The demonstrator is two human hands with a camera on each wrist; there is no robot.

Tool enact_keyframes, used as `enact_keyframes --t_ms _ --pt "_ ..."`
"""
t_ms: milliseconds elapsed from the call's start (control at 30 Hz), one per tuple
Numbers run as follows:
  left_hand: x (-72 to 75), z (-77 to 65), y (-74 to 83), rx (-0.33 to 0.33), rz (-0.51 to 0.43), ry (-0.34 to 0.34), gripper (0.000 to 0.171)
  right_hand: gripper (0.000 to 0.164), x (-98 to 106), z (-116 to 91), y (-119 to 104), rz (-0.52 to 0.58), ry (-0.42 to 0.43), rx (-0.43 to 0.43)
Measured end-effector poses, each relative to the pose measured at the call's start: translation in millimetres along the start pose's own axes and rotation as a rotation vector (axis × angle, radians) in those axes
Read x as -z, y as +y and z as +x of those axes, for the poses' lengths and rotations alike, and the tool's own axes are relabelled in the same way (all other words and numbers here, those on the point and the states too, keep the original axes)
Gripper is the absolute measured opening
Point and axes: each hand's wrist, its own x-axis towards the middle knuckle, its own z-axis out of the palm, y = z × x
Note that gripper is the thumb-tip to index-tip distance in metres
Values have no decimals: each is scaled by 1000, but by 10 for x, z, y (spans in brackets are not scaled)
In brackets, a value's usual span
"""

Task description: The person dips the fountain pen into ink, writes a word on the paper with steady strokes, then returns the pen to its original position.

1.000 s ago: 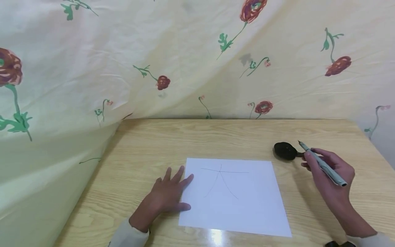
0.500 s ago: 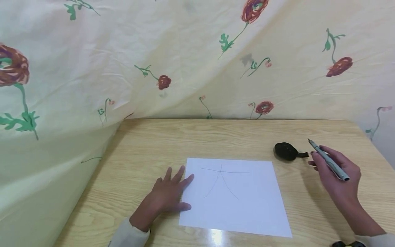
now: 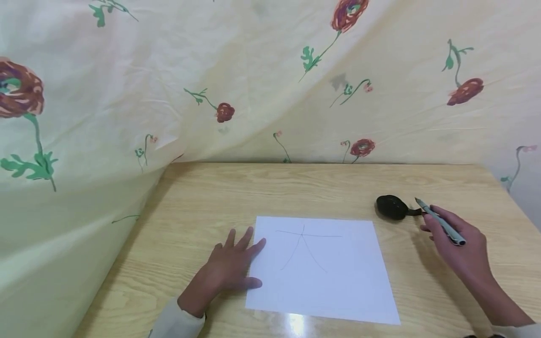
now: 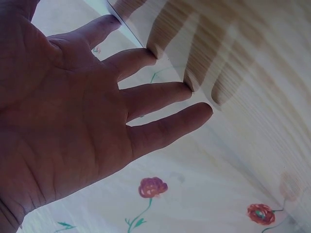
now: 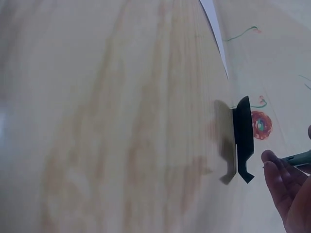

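A white sheet of paper (image 3: 355, 286) lies on the wooden table, bearing thin dark strokes (image 3: 302, 234): a crossbar, a short upright and two legs spreading downward. My left hand (image 3: 230, 265) rests with spread fingers at its left edge, thumb and index finger over the paper. In the left wrist view the palm side of that hand (image 4: 82, 111) shows, fingers straight. My right hand (image 3: 462, 246) holds a grey-green pen (image 3: 448, 227) above the table, right of the paper, its tip pointing up and left. The right wrist view catches its fingertips (image 5: 274, 160) around the pen (image 5: 299, 159).
Between paper and right hand lies a black object (image 3: 391, 207) with a rounded body and short narrow tail; from the side (image 5: 244, 131) it looks low and domed. Flowered cloth (image 3: 253, 84) hangs behind and left of the wooden table (image 3: 211, 192).
My right hand with the pen first shifts right, baring the black object's tail, then moves slightly back left and lower. The left hand, paper and strokes stay as they were.
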Motion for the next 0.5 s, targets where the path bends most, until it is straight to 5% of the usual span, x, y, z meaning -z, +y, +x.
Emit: enact_keyframes --t_ms 500 --pt "63 12 23 9 -9 -17 92 33 -18 51 55 -201 0 162"
